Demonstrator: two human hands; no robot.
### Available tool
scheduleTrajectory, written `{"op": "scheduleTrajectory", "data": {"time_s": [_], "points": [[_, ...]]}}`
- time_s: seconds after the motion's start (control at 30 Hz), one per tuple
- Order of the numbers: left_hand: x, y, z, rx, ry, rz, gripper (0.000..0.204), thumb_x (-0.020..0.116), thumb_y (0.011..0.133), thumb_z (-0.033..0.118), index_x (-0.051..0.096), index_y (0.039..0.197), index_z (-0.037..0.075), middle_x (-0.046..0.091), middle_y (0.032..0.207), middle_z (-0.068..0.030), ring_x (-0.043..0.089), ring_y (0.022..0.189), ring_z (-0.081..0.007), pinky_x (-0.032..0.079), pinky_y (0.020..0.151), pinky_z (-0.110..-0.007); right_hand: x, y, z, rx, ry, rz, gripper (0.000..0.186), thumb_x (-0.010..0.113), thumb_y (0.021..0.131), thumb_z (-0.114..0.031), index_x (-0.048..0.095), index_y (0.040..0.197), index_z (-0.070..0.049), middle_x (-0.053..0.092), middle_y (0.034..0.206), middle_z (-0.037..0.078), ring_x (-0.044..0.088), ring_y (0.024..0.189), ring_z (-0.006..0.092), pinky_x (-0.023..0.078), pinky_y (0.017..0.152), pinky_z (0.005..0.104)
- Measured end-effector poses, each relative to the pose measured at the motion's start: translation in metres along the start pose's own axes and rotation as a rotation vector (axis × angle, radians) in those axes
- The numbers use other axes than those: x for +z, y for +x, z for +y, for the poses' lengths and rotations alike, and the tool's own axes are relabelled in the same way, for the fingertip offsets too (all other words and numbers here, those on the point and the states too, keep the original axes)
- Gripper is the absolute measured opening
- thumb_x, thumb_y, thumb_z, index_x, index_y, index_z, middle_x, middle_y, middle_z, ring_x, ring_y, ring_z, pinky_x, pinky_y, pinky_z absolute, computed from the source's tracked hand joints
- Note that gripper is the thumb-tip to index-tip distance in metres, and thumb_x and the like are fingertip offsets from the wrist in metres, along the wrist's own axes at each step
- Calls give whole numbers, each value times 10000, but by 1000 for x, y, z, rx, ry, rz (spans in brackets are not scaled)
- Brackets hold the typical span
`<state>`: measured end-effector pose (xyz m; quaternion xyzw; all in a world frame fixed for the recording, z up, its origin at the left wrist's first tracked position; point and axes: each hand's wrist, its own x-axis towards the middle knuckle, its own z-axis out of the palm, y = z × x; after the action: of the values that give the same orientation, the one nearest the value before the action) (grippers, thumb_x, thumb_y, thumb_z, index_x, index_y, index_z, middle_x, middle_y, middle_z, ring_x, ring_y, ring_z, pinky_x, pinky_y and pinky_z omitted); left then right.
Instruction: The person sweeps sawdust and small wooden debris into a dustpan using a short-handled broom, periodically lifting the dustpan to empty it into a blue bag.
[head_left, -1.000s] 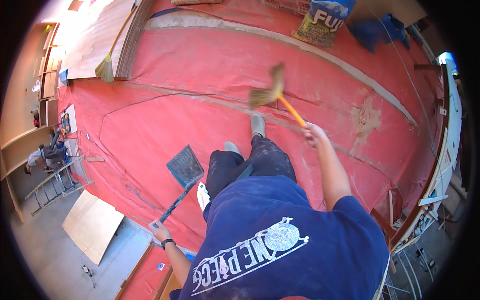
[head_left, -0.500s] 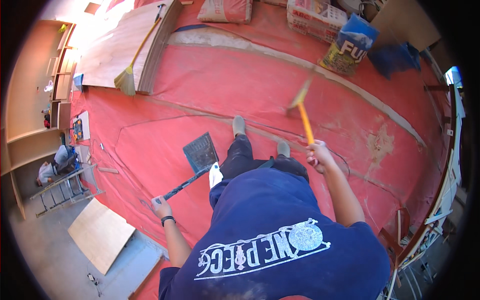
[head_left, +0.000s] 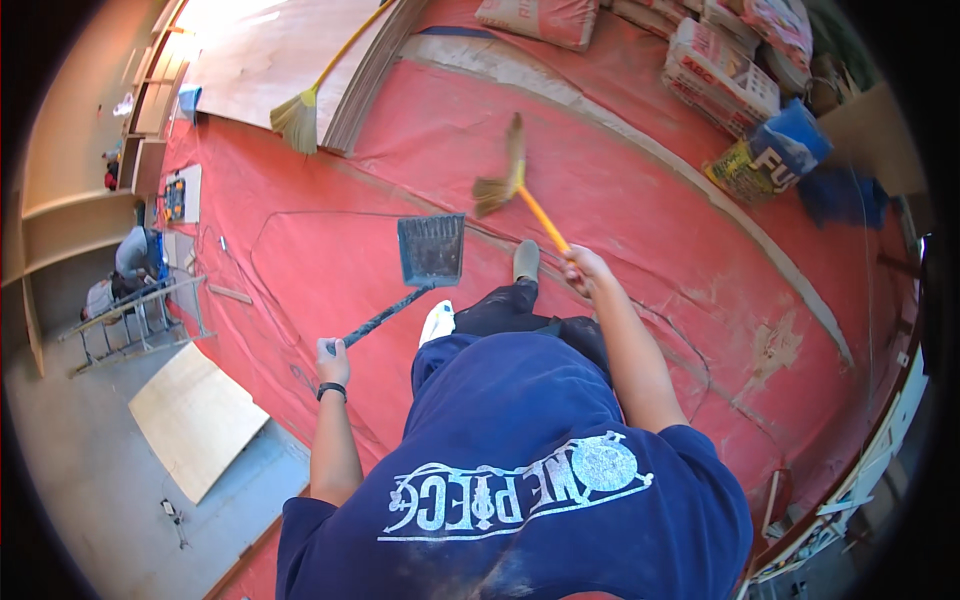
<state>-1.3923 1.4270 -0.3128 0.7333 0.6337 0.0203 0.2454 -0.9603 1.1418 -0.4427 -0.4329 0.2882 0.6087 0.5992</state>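
My left hand (head_left: 333,362) is closed round the end of a black handle. At its far end is a dark dustpan (head_left: 432,250), just left of my forward foot and over the red floor sheet (head_left: 330,270). In my right hand (head_left: 584,270) is the yellow handle of a broom (head_left: 508,180). Its straw-coloured bristles are spread and somewhat blurred, to the right of and beyond the dustpan. A gap of red sheet lies between bristles and dustpan. Something white (head_left: 437,322) hangs at my left hip.
A second broom (head_left: 298,120) leans on a stack of wooden boards (head_left: 270,60) at the far left. Filled sacks (head_left: 720,80) and a blue-yellow bag (head_left: 768,155) lie far right. A cable (head_left: 330,212) crosses the sheet. A person (head_left: 135,255) works by a ladder (head_left: 145,320) at left.
The broom has swung left, nearer the dustpan. The dustpan has shifted right and forward and turned straighter. My view has moved, so the surroundings sit differently.
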Motion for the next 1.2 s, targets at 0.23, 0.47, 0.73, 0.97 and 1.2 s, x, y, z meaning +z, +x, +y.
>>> {"op": "scheduleTrajectory", "data": {"time_s": [0.23,0.47,0.73,0.97,1.2], "points": [[43,-27,-33,-144,-20,-55,229,525,875,225,539,995,30,630,909,-142,616,833,-255,472,742,-358,-13,-66,-22,-10,-48,363,78,438,875,-48,366,845,-50,358,550,-5,362,417,57,322,337,191],[127,-54,-72,-315,-171,-139,241,539,853,187,598,1041,48,637,970,-141,616,909,-265,468,803,-343,118,-108,-41,8,-332,235,223,460,880,-50,328,1044,-123,373,650,-8,333,442,36,273,348,177],[189,-67,-53,-550,-227,-254,220,576,819,161,614,1011,61,637,967,-145,618,897,-256,470,795,-339,250,128,-35,-4,-413,-377,72,459,890,-108,389,902,-120,333,555,-23,297,397,72,225,347,218],[208,-77,-37,-548,-197,-205,241,556,833,196,609,1025,61,631,987,-151,604,933,-284,458,822,-355,291,262,-26,132,-704,-121,456,459,915,-129,288,1326,-230,399,654,-5,341,448,63,265,360,194],[195,-104,-56,-585,-255,-142,207,563,835,164,609,996,42,636,925,-146,616,866,-251,465,781,-335,115,146,-33,140,-783,86,356,458,923,-247,453,1273,-188,348,517,-36,270,350,67,197,308,217]]}}
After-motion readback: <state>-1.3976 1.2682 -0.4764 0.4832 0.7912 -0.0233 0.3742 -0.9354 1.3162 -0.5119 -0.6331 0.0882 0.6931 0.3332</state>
